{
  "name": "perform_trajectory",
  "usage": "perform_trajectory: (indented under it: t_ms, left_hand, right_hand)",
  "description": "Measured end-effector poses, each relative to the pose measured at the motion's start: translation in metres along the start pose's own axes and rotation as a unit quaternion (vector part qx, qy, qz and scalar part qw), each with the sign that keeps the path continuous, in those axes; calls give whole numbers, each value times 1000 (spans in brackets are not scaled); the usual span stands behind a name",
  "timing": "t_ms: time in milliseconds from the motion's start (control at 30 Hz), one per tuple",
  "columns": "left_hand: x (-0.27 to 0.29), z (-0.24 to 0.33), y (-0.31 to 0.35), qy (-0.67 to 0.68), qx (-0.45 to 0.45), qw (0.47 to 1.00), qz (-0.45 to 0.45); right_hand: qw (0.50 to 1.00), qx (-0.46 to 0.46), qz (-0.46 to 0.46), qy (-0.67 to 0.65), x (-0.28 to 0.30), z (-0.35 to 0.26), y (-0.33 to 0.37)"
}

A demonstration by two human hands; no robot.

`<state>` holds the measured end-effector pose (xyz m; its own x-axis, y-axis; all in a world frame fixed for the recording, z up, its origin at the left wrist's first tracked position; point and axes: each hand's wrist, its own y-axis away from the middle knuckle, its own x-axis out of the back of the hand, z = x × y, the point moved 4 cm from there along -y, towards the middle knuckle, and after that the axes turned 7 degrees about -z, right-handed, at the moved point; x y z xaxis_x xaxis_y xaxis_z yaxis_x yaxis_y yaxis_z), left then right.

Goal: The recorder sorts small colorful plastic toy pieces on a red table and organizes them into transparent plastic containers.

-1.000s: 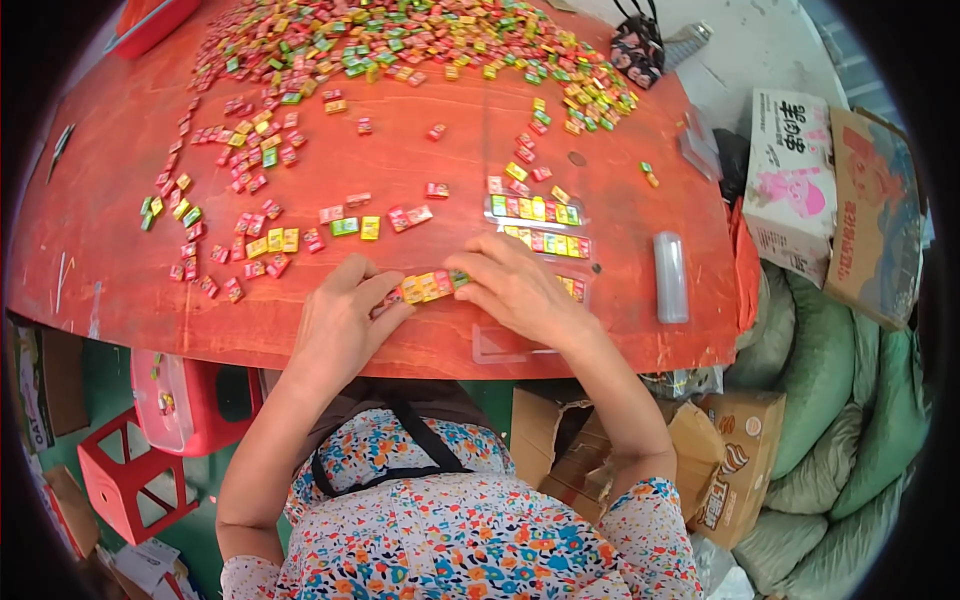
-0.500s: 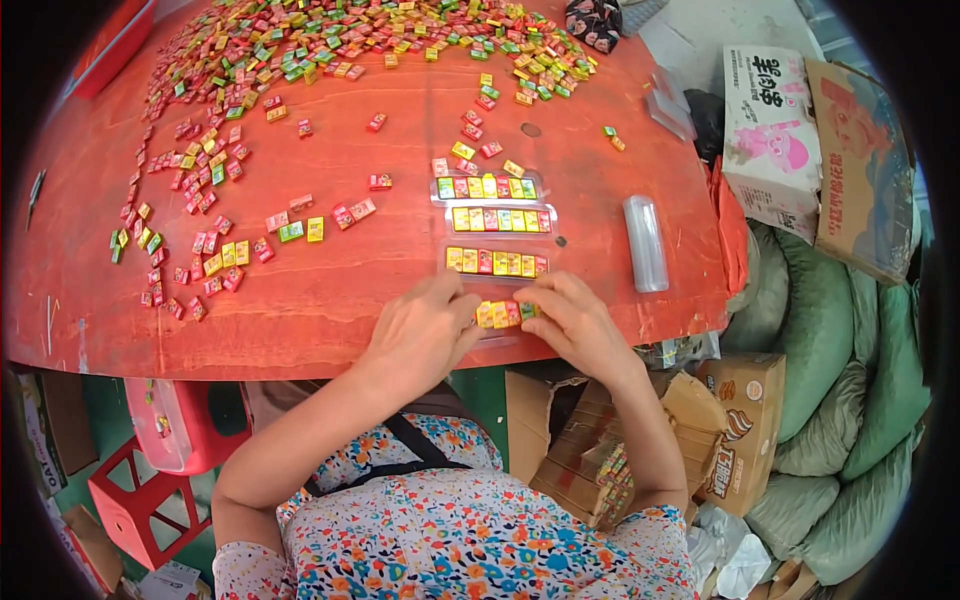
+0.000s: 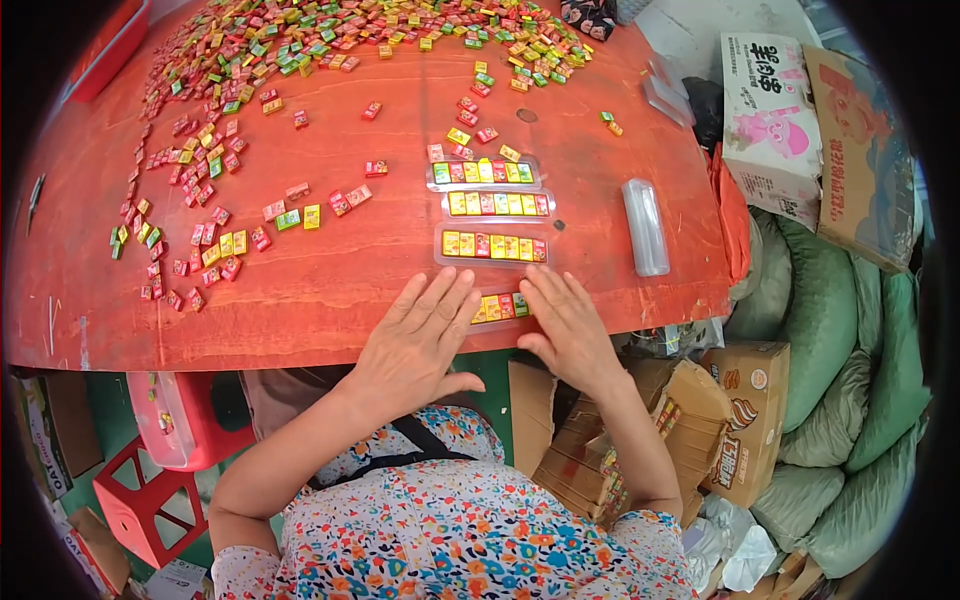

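My left hand [image 3: 412, 340] lies palm down with its fingers stretched out, beside the left end of the nearest row of small candy-like boxes [image 3: 497, 307]. At the row's other end my right hand [image 3: 575, 335] is likewise flat and open. Neither hand holds anything. Yellow, red and green boxes show between the hands; the fingers partly cover the clear tray under them. Beyond lie three clear plastic trays, each with a row of coloured boxes: the nearest tray [image 3: 440, 250], the middle tray [image 3: 549, 206] and the far tray [image 3: 541, 173].
A big heap of loose small boxes [image 3: 330, 40] covers the red table's [image 3: 330, 300] far side, with more scattered at left. Stacked clear trays [image 3: 646, 228] lie at right. Below the edge are an open carton [image 3: 530, 405] and a red stool [image 3: 135, 500]; green sacks [image 3: 810, 330] stand right.
Both hands have come off the ends of the nearest row, and their bent fingers have straightened. The view has shifted slightly; the trays stay in place.
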<state>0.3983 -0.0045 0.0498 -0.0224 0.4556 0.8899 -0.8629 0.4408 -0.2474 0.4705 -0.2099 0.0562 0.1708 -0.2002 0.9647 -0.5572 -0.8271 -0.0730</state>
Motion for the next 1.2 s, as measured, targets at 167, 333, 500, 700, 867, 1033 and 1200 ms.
perform_trajectory:
  t_ms: [167,333,500,700,867,1033,1200]
  left_hand:
    - [-12,-1,4,11,25,997,-74]
    - [2,-13,10,34,106,993,27]
    - [-1,-22,8,172,208,961,67]
    - [5,-43,-21,451,288,838,111]
    - [11,-74,-64,370,288,880,71]
    - [9,-74,-61,155,241,953,95]
    - [-3,-75,-56,323,296,897,55]
  right_hand:
    - [997,-28,-51,49,-21,-6,8]
    - [984,-155,41,-78,-2,-1,6]
    - [893,-303,55,-327,-10,11,5]
    - [776,-349,113,-514,3,26,-4]
    - [821,-327,149,-444,6,61,-36]
    - [864,-362,97,-335,5,59,-41]
    - [814,-351,79,-456,-5,62,-36]
